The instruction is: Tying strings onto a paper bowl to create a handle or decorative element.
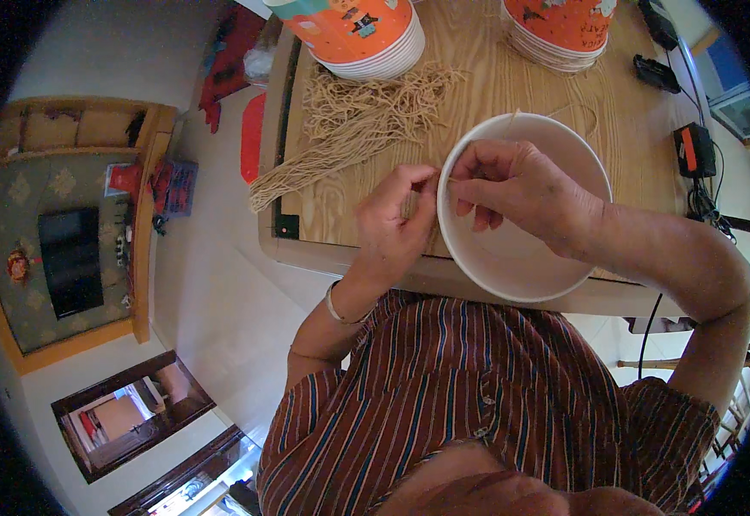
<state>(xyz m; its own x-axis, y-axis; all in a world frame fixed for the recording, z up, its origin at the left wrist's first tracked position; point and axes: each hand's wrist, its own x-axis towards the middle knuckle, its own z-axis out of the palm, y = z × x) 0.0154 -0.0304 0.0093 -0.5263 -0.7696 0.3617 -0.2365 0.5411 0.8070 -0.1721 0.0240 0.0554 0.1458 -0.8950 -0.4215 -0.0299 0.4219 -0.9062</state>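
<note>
White tub (521, 267), rim (441, 215) between hands (392, 215) (529, 185)

you have soft, fairly even indoor light across the table (482, 52), and a pale sheen on the floor (220, 292) to your left. the fisheye bends the table's straight edges, and black vignetting swallows your picture's corners.

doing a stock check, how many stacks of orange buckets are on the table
2. One stack is at the far left of the table, beyond the tan cords; the second stack is toward the far right, beyond the white bucket. More may hide past the picture's edge.
</note>
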